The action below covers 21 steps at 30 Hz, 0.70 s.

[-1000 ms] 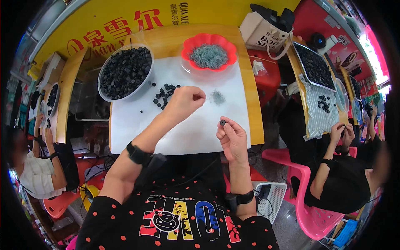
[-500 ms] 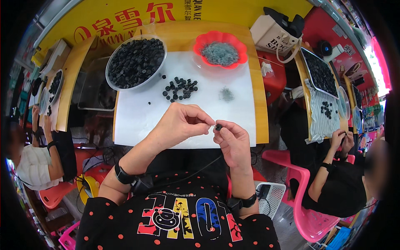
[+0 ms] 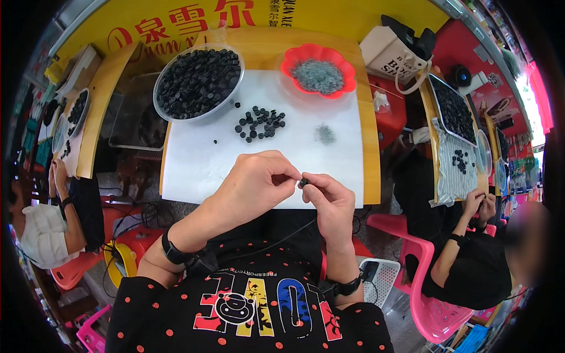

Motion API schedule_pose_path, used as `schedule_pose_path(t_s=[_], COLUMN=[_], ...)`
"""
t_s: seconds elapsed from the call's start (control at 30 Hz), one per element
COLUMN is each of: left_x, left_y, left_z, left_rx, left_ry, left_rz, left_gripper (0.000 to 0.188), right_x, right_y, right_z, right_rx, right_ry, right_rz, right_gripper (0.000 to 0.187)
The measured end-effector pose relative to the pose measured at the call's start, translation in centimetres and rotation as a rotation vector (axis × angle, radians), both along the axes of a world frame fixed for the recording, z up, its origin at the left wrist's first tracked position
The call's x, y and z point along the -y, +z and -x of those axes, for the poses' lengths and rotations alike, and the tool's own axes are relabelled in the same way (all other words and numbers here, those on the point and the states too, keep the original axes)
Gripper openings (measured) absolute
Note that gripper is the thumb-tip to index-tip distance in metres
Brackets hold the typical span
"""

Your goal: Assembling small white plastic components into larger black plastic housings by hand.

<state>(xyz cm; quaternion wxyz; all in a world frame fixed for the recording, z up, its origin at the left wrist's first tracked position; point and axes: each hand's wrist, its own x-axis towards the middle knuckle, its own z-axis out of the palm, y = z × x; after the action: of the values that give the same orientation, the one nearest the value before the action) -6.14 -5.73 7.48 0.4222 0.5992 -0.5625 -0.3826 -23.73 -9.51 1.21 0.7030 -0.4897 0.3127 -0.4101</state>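
Over the near edge of a white sheet (image 3: 191, 167), my two hands meet at the fingertips. My right hand (image 3: 334, 205) pinches a small round black piece (image 3: 303, 183) between thumb and fingers. The thumb and forefinger of my left hand (image 3: 253, 183) are pressed together against that piece's left side; whatever they hold is too small to make out. Beyond my hands lies a loose cluster of similar black pieces (image 3: 281, 124). To its right is a little heap of fine greyish, see-through bits (image 3: 325, 134).
A clear round bowl (image 3: 242, 76) full of black pieces stands far left. Far right, a red flower-shaped dish (image 3: 349, 73) holds more greyish bits. A cream bag (image 3: 382, 50) sits beyond the table's right corner. People work at tables on both sides.
My fingertips have drawn together at the black piece, where a small gap with a pale speck showed before. The whole view has shifted slightly.
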Motion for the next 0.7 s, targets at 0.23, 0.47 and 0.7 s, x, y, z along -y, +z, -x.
schedule_pose_path(t_s=[0.23,0.47,0.7], left_x=[-0.1,0.7,0.8], left_y=[-0.2,-1.9,-2.9], left_z=[0.1,-1.0,-2.0], left_rx=[0.045,-0.347,-0.714], left_ry=[-0.007,-0.068,-0.059], left_rz=[0.032,-0.147,-0.236], left_gripper=[0.012,0.015,0.022], right_x=[-0.5,-0.3,-0.3], right_y=[0.3,-0.4,-0.2], right_z=[-0.5,-0.6,-1.2], right_rx=[-0.133,-0.018,-0.068], right_ry=[-0.075,-0.062,-0.089], right_rz=[0.179,0.142,0.233], right_gripper=[0.023,0.024,0.024])
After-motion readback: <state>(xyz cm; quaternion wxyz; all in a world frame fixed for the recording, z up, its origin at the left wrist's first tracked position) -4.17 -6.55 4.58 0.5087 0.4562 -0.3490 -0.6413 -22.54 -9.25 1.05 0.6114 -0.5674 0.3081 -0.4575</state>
